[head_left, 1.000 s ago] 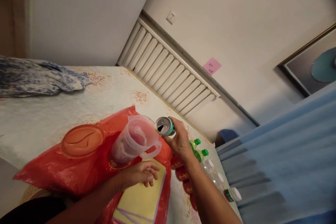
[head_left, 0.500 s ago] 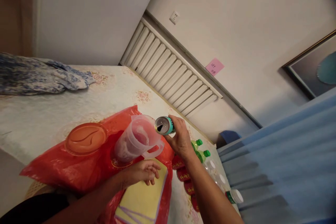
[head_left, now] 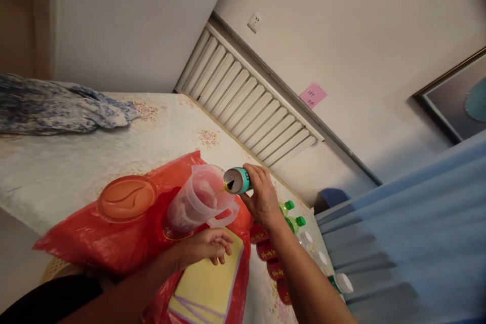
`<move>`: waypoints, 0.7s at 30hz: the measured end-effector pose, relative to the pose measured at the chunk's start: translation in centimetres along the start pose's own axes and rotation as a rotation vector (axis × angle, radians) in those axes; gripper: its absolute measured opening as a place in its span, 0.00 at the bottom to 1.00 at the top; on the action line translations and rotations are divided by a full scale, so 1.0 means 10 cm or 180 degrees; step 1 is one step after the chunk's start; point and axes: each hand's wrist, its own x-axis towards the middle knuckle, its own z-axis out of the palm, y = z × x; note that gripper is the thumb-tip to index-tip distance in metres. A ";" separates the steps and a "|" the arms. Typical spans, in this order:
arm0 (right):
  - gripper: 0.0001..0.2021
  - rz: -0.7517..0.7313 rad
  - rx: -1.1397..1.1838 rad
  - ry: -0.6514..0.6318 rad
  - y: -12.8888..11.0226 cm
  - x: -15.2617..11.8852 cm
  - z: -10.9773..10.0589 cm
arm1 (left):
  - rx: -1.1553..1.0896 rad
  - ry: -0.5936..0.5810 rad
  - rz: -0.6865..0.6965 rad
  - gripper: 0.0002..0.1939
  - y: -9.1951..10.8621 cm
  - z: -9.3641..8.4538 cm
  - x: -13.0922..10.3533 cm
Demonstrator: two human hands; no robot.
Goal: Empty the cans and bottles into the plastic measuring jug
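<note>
My right hand (head_left: pixel 261 197) grips a teal drink can (head_left: pixel 240 180), tipped over the rim of a clear plastic jug (head_left: pixel 186 207). A thin yellowish stream runs from the can's opening into the jug, which has pale liquid or foam inside. Beside the jug's handle, my left hand (head_left: pixel 213 245) hovers with loosely bent fingers apart, holding nothing. Beneath that hand lies a folded yellow cloth (head_left: pixel 208 283) with purple edging. The jug stands on a red plastic bag (head_left: pixel 87 233), and left of it rests a round orange lid (head_left: pixel 127 198).
Right of my right forearm are several red cans (head_left: pixel 268 250), green-capped bottles (head_left: pixel 295 223) and white-capped bottles (head_left: pixel 343 283). A blue-and-white patterned cloth (head_left: pixel 64 106) lies at the far left of the flowered tablecloth (head_left: pixel 170 126). Behind it runs a radiator (head_left: pixel 246 96); a blue curtain (head_left: pixel 410 233) hangs right.
My right hand has tipped the can further, and liquid now flows from it into the jug. My left hand has hardly moved.
</note>
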 end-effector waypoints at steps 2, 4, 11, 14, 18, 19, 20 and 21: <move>0.32 -0.0054 -0.0072 -0.0057 -0.01 0.02 -0.04 | 0.0010 0.0016 -0.0013 0.23 0.01 0.01 0.00; 0.31 -0.0118 -0.0139 -0.0093 -0.02 0.05 -0.08 | 0.0014 0.0015 -0.0008 0.23 0.02 0.01 0.00; 0.29 -0.0259 -0.0423 -0.0109 0.03 0.09 -0.14 | 0.0000 -0.0019 -0.0017 0.23 -0.07 -0.03 0.04; 0.29 -0.0298 -0.0550 -0.0142 0.04 0.09 -0.15 | -0.0019 -0.0011 -0.0012 0.22 -0.10 -0.05 0.05; 0.29 -0.0322 -0.0673 -0.0176 0.05 0.09 -0.16 | 0.0002 0.0005 -0.0015 0.21 -0.08 -0.04 0.04; 0.29 -0.0324 -0.0691 -0.0183 0.05 0.09 -0.17 | 0.0018 0.0008 -0.0021 0.21 -0.08 -0.04 0.03; 0.29 -0.0331 -0.0707 -0.0183 0.05 0.08 -0.17 | 0.0032 0.0004 -0.0017 0.21 -0.07 -0.04 0.03; 0.29 -0.0343 -0.0722 -0.0174 0.05 0.08 -0.17 | 0.0040 -0.0005 -0.0005 0.21 -0.07 -0.04 0.03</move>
